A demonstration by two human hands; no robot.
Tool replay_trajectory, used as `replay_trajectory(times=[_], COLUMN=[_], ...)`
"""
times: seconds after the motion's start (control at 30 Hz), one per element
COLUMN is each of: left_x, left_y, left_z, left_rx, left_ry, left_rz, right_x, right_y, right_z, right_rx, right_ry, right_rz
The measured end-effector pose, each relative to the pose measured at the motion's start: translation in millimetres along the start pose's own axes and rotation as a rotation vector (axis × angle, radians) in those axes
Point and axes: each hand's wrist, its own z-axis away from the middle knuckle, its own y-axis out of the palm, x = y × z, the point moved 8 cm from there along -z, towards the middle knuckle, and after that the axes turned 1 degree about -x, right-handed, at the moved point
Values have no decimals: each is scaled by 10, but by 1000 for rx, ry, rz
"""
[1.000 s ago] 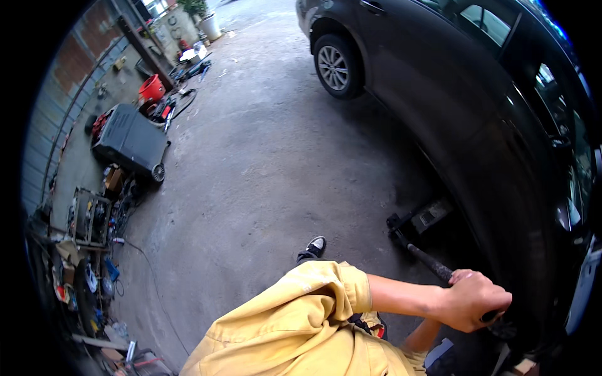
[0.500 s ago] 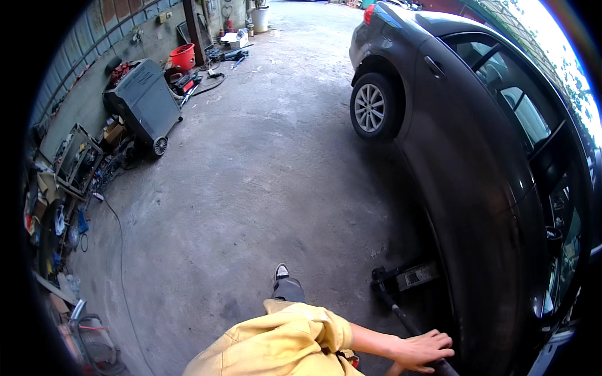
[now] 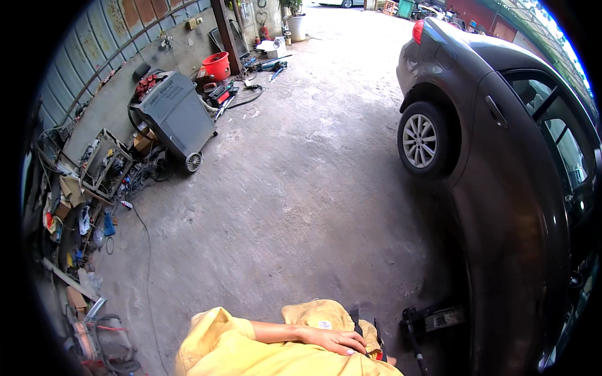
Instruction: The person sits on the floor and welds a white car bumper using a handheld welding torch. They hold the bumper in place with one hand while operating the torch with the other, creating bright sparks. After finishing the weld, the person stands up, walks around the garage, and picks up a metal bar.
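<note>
My left hand [image 3: 337,340] lies across the front of my yellow clothing, its fingers stretched and loosely together beside a black strap [image 3: 357,321]. Nothing shows in its grasp. Just beyond it, a small patch of skin at the lower edge seems to be part of my right hand [image 3: 392,361]; its fingers are hidden. To the right, a floor jack [image 3: 442,318] sits low beside the dark car [image 3: 508,250], partly under its side. The jack's dark handle [image 3: 418,356] slants down toward the lower edge, apart from my left hand.
A grey wheeled cabinet [image 3: 179,113] stands by the left wall, near a red bucket [image 3: 217,65] and scattered tools. Clutter lines the left side. A thin cable [image 3: 149,269] runs along the concrete floor. The car's rear wheel [image 3: 420,139] is at the right.
My left hand has come off the jack handle and moved left, back against my clothing. The view has shifted, so the car and cabinet appear farther right and lower.
</note>
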Motion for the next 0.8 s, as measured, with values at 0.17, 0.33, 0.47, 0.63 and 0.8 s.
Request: replay_trajectory(times=[0.17,0.33,0.47,0.63,0.8], left_x=[201,806,964,1698,1091], left_y=[-1114,-2699,-4010,-4158,-5065], left_z=[123,511,936,2085,1214], left_rx=[-264,-795,-1110,-1760,-1767], left_ry=[-134,-386,-952,-869,-207], left_rz=[-124,-105,-497,521,1195], right_x=[1917,3959,5675,8037,9269], right_y=[506,1404,1969,2484,2613], right_z=[-1013,-1596,-2040,-1721,-1312], right_rx=[91,385,674,689,915], right_ry=[-189,-175,-305,-481,-386], right_rz=[-65,27,182,43,396])
